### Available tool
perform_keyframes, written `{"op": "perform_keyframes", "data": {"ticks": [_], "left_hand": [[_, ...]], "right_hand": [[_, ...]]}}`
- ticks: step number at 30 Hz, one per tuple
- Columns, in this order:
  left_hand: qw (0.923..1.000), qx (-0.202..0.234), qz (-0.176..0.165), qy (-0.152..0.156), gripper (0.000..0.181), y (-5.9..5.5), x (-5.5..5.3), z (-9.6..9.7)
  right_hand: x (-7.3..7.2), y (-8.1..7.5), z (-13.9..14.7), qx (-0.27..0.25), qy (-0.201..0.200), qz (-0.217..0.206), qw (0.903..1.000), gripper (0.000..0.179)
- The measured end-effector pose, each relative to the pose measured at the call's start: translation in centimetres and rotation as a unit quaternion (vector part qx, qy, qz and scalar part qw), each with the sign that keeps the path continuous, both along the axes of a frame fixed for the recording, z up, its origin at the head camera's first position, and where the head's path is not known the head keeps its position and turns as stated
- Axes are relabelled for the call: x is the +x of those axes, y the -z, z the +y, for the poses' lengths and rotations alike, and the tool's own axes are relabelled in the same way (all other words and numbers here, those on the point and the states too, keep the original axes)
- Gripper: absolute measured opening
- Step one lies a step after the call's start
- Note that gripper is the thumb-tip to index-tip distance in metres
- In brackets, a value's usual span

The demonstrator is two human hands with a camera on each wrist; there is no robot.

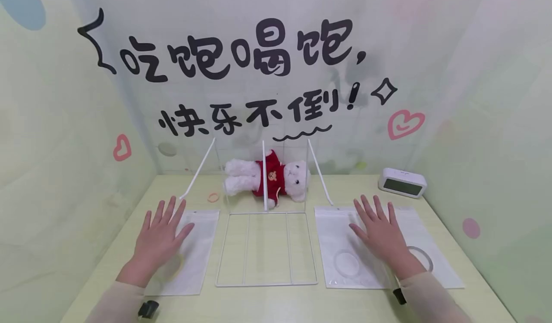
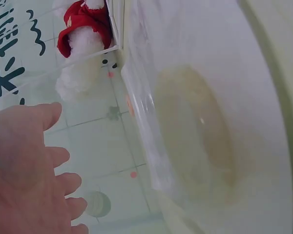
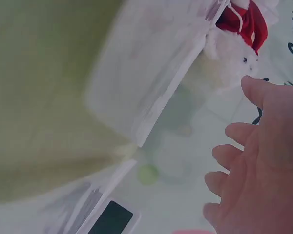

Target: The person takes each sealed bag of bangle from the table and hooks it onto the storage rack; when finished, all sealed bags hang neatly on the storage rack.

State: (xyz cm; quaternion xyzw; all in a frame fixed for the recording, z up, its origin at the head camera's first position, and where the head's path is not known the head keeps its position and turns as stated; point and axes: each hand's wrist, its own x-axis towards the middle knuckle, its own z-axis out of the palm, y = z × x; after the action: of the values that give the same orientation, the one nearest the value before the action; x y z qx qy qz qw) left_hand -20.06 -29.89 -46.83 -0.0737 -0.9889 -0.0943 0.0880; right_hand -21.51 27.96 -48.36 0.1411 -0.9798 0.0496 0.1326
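Observation:
My left hand [image 1: 159, 239] is spread with its fingers straight, over a translucent white zip bag [image 1: 201, 251] on the left. A yellowish ring-shaped thing [image 2: 217, 141] shows blurrily through that bag. My right hand [image 1: 381, 232], fingers also extended and holding nothing, is over a second zip bag [image 1: 329, 236]; pale rings [image 1: 347, 264] show through it. Whether either palm touches its bag, I cannot tell. Between the hands stands a white wire rack [image 1: 266, 284] with upright rods. Behind it a white plush bear [image 1: 295, 179] in a red top lies on its side.
A white digital clock [image 1: 403, 183] sits at the table's back right corner. Near the left rod lies a small orange ring [image 1: 213, 197]. Printed cloth walls [image 1: 487, 145] enclose the pale table [image 1: 241, 308] at the back and both sides.

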Motion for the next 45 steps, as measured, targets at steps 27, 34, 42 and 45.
{"op": "perform_keyframes", "data": {"ticks": [27, 34, 42, 45], "left_hand": [[0.9771, 0.177, -0.097, 0.069, 0.053, 3.1, -7.4, -8.0], [0.9701, 0.196, -0.136, 0.046, 0.048, 3.7, -9.0, -9.9], [0.9706, 0.190, -0.132, 0.065, 0.042, 3.5, -10.4, -11.3], [0.9711, 0.187, -0.131, 0.069, 0.042, 3.7, -10.8, -11.7]], "right_hand": [[4.5, 0.8, -7.8, -0.042, -0.243, -0.046, 0.9680, 0.035], [4.5, 1.1, -8.3, -0.039, -0.268, -0.024, 0.9624, 0.032], [4.4, 0.9, -8.3, -0.032, -0.275, -0.015, 0.9609, 0.033], [4.5, 0.9, -8.3, -0.032, -0.274, -0.017, 0.9612, 0.033]]}}
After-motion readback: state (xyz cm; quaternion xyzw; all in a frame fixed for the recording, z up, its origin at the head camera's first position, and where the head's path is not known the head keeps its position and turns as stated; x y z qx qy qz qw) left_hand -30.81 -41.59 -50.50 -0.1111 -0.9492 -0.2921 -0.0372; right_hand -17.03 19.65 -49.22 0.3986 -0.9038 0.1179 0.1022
